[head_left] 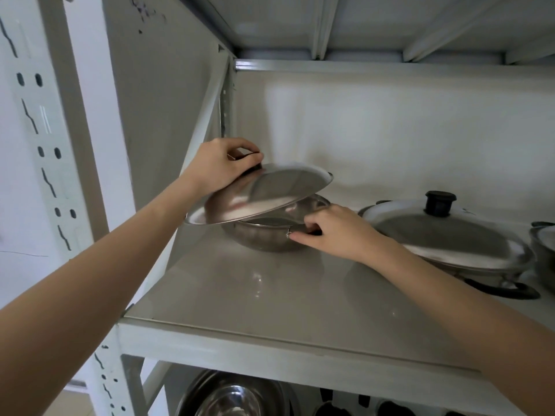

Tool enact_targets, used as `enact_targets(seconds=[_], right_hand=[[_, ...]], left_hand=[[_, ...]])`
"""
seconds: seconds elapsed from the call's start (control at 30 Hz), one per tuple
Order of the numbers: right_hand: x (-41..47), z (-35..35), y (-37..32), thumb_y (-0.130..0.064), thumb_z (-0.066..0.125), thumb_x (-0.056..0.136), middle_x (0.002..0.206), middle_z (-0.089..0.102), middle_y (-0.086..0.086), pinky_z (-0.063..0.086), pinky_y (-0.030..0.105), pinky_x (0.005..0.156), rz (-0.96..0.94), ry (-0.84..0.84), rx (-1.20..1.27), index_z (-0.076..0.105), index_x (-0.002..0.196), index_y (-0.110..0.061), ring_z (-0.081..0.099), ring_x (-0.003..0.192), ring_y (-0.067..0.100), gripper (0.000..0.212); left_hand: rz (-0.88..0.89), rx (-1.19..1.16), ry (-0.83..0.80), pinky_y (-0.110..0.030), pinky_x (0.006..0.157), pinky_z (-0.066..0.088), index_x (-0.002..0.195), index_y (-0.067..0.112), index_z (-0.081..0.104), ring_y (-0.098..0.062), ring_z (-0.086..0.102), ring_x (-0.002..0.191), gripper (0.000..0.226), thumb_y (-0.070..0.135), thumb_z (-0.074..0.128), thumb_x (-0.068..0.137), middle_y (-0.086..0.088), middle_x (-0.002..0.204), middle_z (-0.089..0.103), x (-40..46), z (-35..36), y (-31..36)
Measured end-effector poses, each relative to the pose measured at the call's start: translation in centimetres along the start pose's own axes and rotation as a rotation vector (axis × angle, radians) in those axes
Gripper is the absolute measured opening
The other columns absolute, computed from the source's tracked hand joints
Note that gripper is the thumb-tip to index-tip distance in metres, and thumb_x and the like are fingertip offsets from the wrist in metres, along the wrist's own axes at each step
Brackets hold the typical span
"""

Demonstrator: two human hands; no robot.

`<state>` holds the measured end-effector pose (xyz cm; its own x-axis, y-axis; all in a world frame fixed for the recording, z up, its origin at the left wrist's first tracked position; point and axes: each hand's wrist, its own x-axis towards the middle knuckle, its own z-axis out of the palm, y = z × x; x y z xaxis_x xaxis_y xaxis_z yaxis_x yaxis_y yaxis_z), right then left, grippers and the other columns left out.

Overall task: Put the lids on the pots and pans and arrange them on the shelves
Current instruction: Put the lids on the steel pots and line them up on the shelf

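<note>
Overhead, lid (264, 190) tilted on pan (270, 238) rim, seemingly ajar rightward.

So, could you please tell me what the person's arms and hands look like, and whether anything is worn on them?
Both arms are bare from the frame edge to the wrist, with no sleeves in view. The left hand and the right hand wear no gloves, and no watch or bracelet shows on either wrist. No rings can be made out on the visible fingers.

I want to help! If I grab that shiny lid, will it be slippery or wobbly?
Probably stiff: the lid is metal. Its polished dome looks slippery, so the left hand holds the black knob. Tilted on the pot, it may slide.
</note>
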<state>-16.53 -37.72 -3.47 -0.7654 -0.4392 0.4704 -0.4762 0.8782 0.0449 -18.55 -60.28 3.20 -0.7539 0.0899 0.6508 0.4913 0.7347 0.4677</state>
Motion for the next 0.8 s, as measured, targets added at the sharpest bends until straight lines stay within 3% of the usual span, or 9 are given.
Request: enact_targets(seconds=[0.2, 0.33, 0.47, 0.6, 0.8], right_hand=[[-0.7, 0.2, -0.4, -0.05, 0.051, 0.088, 0.064, 0.057, 0.003, 0.044, 0.036, 0.061, -0.038, 0.042, -0.011, 0.045, 0.06, -0.016, 0.053, 0.066, 0.024, 0.045], [-1.6, 0.1, -0.4, -0.048, 0.05, 0.09, 0.075, 0.059, 0.002, 0.047, 0.037, 0.066, -0.058, 0.073, -0.009, 0.059, 0.073, -0.011, 0.059, 0.076, 0.025, 0.041], [-2.5, 0.0, -0.4, -0.045, 0.052, 0.091, 0.076, 0.046, -0.001, 0.041, 0.034, 0.067, -0.046, 0.102, -0.001, 0.065, 0.079, -0.009, 0.057, 0.083, 0.026, 0.04], [-3.1, 0.0, 0.0, -0.045, 0.051, 0.091, 0.093, 0.057, 0.005, 0.05, 0.038, 0.079, 0.002, 0.108, -0.015, 0.07, 0.091, -0.012, 0.053, 0.097, 0.021, 0.037], [-3.6, -0.4, 0.4, -0.033, 0.052, 0.093, 0.098, 0.06, 0.005, 0.05, 0.041, 0.077, 0.01, 0.084, -0.006, 0.069, 0.101, -0.015, 0.059, 0.096, 0.026, 0.026]], left_hand=[[0.04, 0.04, 0.018, -0.015, 0.083, 0.038, 0.107, 0.025, 0.07, -0.011, 0.062, 0.095, 0.024, 0.038, 0.063, 0.087, 0.0, 0.106, 0.071, 1.7, 1.5, -0.6], [0.055, 0.06, -0.043, -0.017, 0.087, 0.04, 0.11, 0.023, 0.069, -0.014, 0.062, 0.1, 0.027, 0.036, 0.063, 0.087, 0.001, 0.111, 0.071, 2.6, 3.1, -1.2], [0.069, 0.089, -0.098, -0.028, 0.095, 0.047, 0.111, 0.024, 0.069, -0.019, 0.063, 0.104, 0.029, 0.039, 0.063, 0.086, 0.001, 0.113, 0.07, 3.1, 5.0, -1.8], [0.069, 0.113, -0.138, -0.033, 0.094, 0.048, 0.112, 0.026, 0.068, -0.022, 0.063, 0.102, 0.031, 0.041, 0.063, 0.085, 0.0, 0.115, 0.069, 3.4, 6.2, -2.0], [0.059, 0.137, -0.177, -0.041, 0.096, 0.049, 0.111, 0.032, 0.067, -0.021, 0.061, 0.108, 0.03, 0.046, 0.06, 0.085, 0.001, 0.116, 0.067, 3.5, 7.1, -2.3]])
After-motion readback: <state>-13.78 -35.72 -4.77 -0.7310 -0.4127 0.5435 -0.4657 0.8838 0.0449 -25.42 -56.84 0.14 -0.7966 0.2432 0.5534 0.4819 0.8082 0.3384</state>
